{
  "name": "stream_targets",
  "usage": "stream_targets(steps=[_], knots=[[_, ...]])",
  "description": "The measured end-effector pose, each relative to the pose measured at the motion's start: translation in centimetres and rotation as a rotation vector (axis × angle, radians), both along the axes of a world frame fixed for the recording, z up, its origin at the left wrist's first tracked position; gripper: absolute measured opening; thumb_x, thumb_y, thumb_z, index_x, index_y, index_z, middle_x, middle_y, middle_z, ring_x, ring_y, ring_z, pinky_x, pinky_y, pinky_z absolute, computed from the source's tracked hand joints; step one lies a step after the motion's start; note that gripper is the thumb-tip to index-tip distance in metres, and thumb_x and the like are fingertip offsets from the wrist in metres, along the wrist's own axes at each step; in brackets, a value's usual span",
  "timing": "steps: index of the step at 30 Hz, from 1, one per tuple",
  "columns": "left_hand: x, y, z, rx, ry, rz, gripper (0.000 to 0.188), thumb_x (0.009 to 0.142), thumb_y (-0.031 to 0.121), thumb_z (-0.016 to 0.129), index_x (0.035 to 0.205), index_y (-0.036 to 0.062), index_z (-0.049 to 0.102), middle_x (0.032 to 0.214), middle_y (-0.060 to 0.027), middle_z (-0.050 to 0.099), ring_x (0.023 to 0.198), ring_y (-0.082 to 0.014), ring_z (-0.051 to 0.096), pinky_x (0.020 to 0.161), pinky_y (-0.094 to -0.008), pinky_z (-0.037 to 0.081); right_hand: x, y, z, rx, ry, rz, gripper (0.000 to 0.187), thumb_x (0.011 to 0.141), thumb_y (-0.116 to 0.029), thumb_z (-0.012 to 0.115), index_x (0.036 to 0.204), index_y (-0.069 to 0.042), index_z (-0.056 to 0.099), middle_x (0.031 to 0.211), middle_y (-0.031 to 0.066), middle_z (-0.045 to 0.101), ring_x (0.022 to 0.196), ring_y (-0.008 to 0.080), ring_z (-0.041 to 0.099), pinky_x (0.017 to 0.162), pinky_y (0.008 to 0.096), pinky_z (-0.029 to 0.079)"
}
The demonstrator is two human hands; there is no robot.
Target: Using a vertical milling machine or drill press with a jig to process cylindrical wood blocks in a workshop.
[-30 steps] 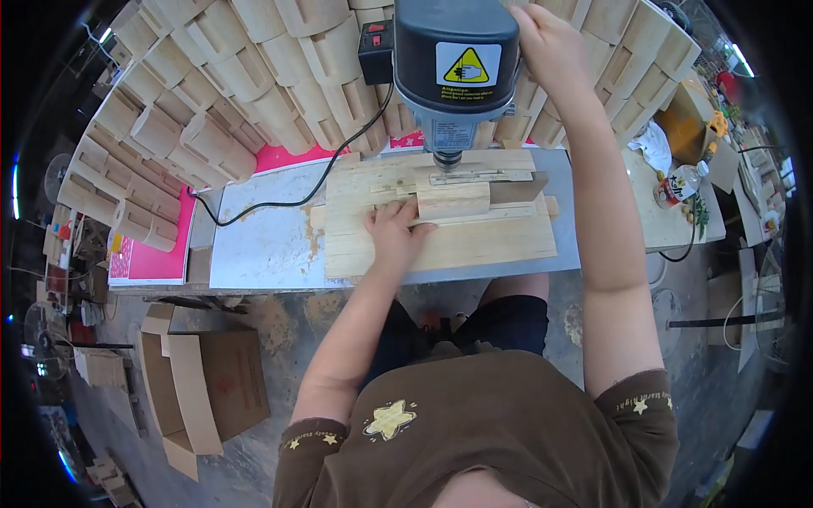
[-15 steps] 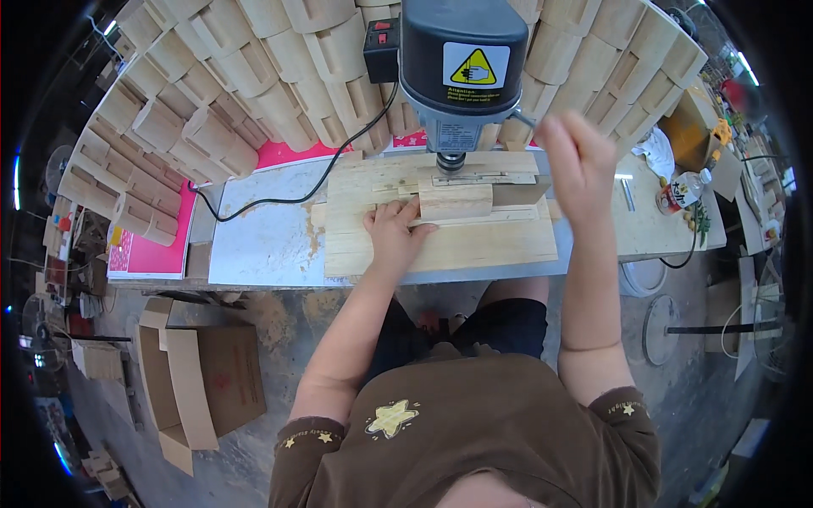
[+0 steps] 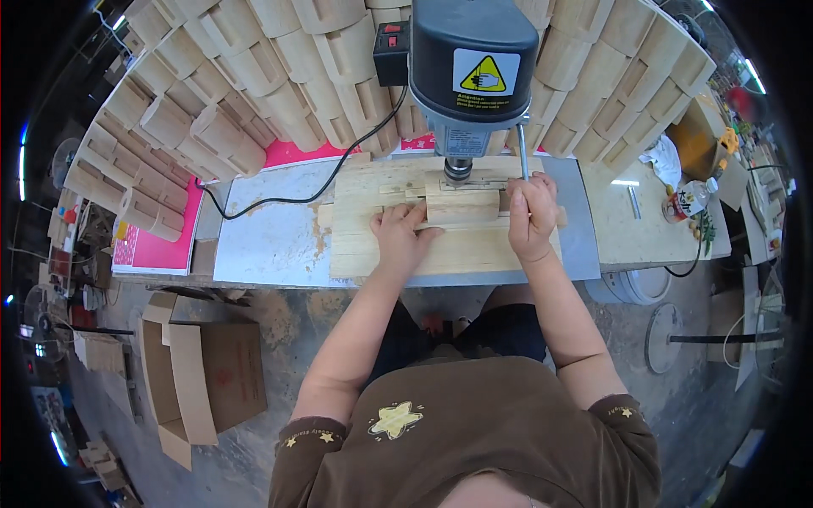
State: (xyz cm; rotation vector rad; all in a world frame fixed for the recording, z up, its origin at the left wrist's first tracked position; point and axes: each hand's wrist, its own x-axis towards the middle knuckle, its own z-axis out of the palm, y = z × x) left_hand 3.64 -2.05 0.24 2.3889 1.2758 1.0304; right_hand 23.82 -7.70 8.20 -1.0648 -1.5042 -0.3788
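A pale wooden cylinder (image 3: 462, 206) lies sideways in a wooden jig on a flat board (image 3: 373, 259), under the chuck (image 3: 458, 170) of a bench drill press (image 3: 472, 63). At its left end, my left hand (image 3: 402, 239) steadies the cylinder, index finger against the end and thumb along its near side. My right hand (image 3: 533, 213) is closed around the lower end of the drill press's metal lever (image 3: 522, 151), just right of the cylinder. The bit's tip and the cylinder's right end are hard to make out.
Stacked slotted wooden cylinders (image 3: 229, 140) line the back of the bench on both sides. A black cable (image 3: 339, 156) curves across the left worktop. At right stand a plastic bottle (image 3: 690, 201) and a white cloth (image 3: 662, 161). An open cardboard box (image 3: 229, 372) sits on the floor.
My right hand has come down and left from its raised position, swinging the lever downward. The left hand stays at the cylinder's left end. The whole view has shifted slightly.
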Motion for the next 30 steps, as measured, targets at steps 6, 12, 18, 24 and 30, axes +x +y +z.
stream_targets(steps=[6, 12, 18, 24, 30], knots=[[0.1, -0.1, 0.2, -0.036, -0.002, -0.004, 0.047, 0.064, 0.032, 0.076, 0.107, 0.0137, 0.065, 0.084, -0.0034, 0.057, 0.091, -0.0229, 0.052, 0.086, -0.0409, 0.027, 0.0, -1.0, 5.8, 0.064, -0.081, -0.045, 0.004, 0.078, -0.003, 0.058, 0.074, -0.003, 0.057, 0.058, 0.0061, 0.048, 0.054, 0.0246, 0.047, 0.062, 0.0392, 0.038], [0.1, 0.1, 0.4, -0.032, -0.029, -0.012, 0.044, 0.063, 0.031, 0.078, 0.102, 0.0146, 0.067, 0.080, -0.0010, 0.058, 0.086, -0.0219, 0.054, 0.087, -0.0393, 0.027, 1.0, 4.6, 16.1, -0.307, 0.074, -0.340, 0.019, 0.083, -0.021, 0.064, 0.088, -0.003, 0.060, 0.070, 0.0098, 0.059, 0.066, 0.0226, 0.058, 0.061, 0.0312, 0.044], [0.5, -0.1, 1.6, -0.254, -0.097, 0.003, 0.042, 0.061, 0.029, 0.081, 0.099, 0.0143, 0.067, 0.079, 0.0012, 0.060, 0.085, -0.0180, 0.055, 0.090, -0.0392, 0.025, 3.5, 8.4, 15.6, -0.358, 0.122, -0.218, 0.026, 0.084, -0.026, 0.057, 0.092, -0.001, 0.059, 0.082, 0.0184, 0.062, 0.078, 0.0301, 0.062, 0.070, 0.0373, 0.047], [0.9, 0.1, 0.5, -0.186, -0.201, -0.017, 0.044, 0.059, 0.029, 0.081, 0.097, 0.0117, 0.067, 0.085, -0.0015, 0.062, 0.088, -0.0182, 0.057, 0.089, -0.0424, 0.026, 6.4, 2.7, 6.7, -0.984, 0.335, 0.249, 0.049, 0.082, -0.024, 0.068, 0.123, -0.006, 0.049, 0.112, 0.0071, 0.060, 0.104, 0.0234, 0.056, 0.085, 0.0393, 0.045], [-0.7, 1.2, 1.6, -0.179, -0.167, -0.117, 0.037, 0.059, 0.024, 0.081, 0.090, 0.0090, 0.067, 0.083, -0.0016, 0.060, 0.086, -0.0184, 0.057, 0.085, -0.0405, 0.032, 3.7, -1.3, 1.2, -0.836, -0.347, -0.039, 0.045, 0.076, -0.020, 0.069, 0.115, -0.007, 0.054, 0.104, 0.0099, 0.059, 0.106, 0.0300, 0.051, 0.090, 0.0395, 0.037]])
